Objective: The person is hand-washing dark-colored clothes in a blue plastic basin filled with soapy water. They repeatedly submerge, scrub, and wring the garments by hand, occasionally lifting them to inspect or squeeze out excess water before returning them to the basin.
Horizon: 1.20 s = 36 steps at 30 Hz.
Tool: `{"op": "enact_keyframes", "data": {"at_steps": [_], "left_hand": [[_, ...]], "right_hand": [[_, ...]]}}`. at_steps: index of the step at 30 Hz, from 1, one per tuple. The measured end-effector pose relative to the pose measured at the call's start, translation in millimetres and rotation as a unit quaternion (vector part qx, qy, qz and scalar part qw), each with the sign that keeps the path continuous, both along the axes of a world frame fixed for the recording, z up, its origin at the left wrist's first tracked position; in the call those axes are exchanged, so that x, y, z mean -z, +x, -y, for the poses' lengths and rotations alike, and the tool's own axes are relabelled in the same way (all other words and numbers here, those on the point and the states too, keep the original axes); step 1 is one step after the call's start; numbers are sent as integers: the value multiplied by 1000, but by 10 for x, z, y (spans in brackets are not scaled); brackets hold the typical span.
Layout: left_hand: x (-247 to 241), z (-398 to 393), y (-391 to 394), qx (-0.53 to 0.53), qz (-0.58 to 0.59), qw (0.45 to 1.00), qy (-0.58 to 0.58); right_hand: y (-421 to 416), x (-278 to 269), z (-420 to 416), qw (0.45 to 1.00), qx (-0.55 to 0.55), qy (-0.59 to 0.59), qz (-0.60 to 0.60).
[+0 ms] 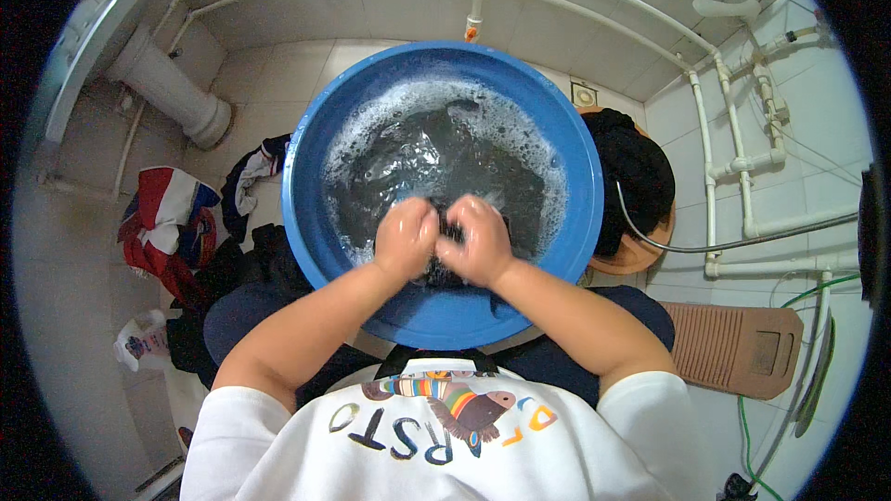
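A large round blue plastic basin (pixel 303 223) holds dark water with white suds (pixel 445 87) around its edge. Close together over the near part of the basin, my left hand (pixel 406 238) and my right hand (pixel 475 240) both grip a dark wet cloth (pixel 449 271). Both fists are wet, with the fingers curled onto the fabric. More dark fabric seems to lie under the water, but its outline cannot be made out.
Dark clothes (pixel 623 160) fill an orange basin (pixel 637 254) on the right, crossed by a metal shower hose (pixel 738 247). A brown washboard (pixel 734 348) lies nearer. Red, white and blue garments (pixel 163 216) and black clothes (pixel 278 250) lie left. White pipes (pixel 598 3) run along the walls.
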<state>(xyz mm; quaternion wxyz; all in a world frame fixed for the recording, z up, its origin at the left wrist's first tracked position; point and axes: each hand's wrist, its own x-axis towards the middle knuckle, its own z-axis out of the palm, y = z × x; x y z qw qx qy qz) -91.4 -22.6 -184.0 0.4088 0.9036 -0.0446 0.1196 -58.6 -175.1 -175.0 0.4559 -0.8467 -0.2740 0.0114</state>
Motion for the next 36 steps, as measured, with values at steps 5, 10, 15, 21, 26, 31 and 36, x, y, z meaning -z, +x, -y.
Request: {"op": "enact_keyframes", "data": {"at_steps": [5, 10, 15, 21, 26, 31, 36], "left_hand": [[89, 66, 532, -94, -198, 965, 144], [-64, -26, 258, -42, -162, 986, -29], [-371, 61, -283, 39, 85, 995, -17], [-90, 62, -120, 33, 24, 997, -73], [-5, 50, 37, 13, -55, 992, -117], [61, 43, 93, -3, -73, 992, -107], [117, 42, 94, -19, -87, 990, -112]], "right_hand": [[500, 238, -97, 973, 109, -105, -173], [257, -24, 101, 992, 36, -39, -111], [-308, -413, 130, 989, -40, -1, 142], [-150, -131, 16, 991, -28, 22, 131], [22, 51, -31, 996, -10, 80, 25], [48, 40, -46, 995, 12, 100, -13], [51, 137, -59, 994, 21, 103, -12]]}}
